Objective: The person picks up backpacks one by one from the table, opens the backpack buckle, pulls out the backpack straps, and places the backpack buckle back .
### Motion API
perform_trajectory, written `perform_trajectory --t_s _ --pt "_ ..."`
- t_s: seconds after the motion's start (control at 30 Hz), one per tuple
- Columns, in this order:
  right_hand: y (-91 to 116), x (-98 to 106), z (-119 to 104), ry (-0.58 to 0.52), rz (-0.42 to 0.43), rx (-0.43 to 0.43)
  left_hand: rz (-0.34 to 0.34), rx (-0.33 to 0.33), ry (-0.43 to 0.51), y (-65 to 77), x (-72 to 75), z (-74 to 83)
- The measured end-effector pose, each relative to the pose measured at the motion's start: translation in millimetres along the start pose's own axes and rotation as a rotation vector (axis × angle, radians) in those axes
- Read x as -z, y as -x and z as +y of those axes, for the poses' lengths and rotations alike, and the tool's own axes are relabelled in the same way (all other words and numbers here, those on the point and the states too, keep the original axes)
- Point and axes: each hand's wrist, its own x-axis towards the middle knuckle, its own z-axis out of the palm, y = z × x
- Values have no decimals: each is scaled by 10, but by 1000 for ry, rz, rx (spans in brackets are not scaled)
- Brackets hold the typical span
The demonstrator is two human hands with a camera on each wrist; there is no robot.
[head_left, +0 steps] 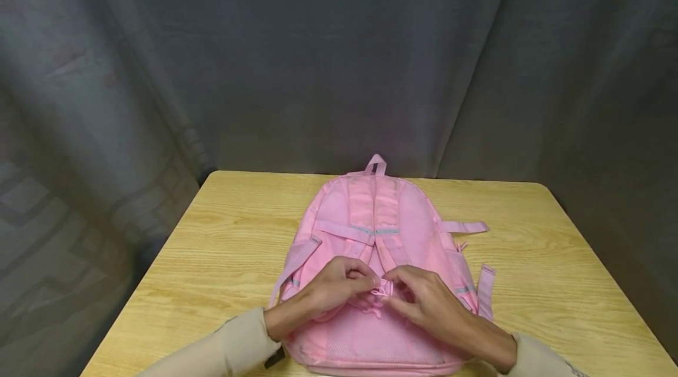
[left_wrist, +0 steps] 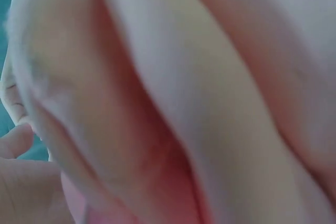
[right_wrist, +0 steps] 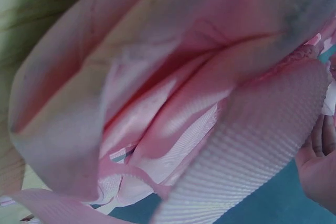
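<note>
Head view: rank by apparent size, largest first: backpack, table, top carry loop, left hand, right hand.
1. Table
2. Backpack
3. Left hand and right hand: look alike, not ranked
4. Top carry loop

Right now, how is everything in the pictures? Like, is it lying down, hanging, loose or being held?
Pink backpack: lying on the table.
Shoulder straps: facing up.
Top loop: sticking out.
Strap ends at the picture's right: loose.
Left hand: pinching pink material.
Right hand: pinching a small pink piece, details unclear.
Gray curtain: hanging.
</note>
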Motion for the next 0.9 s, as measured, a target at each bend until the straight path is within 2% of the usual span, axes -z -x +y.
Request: perform_trajectory --t_s 0.23,0.57,0.9 --pt "-5 -9 -14 31 6 38 3 24 36 -10 -5 -17" --pt "-13 0 -19 55 33 104 -8 16 46 -23 -9 -35" --pt "34 43 -17 141 36 112 -7 33 49 -7 -5 -25"
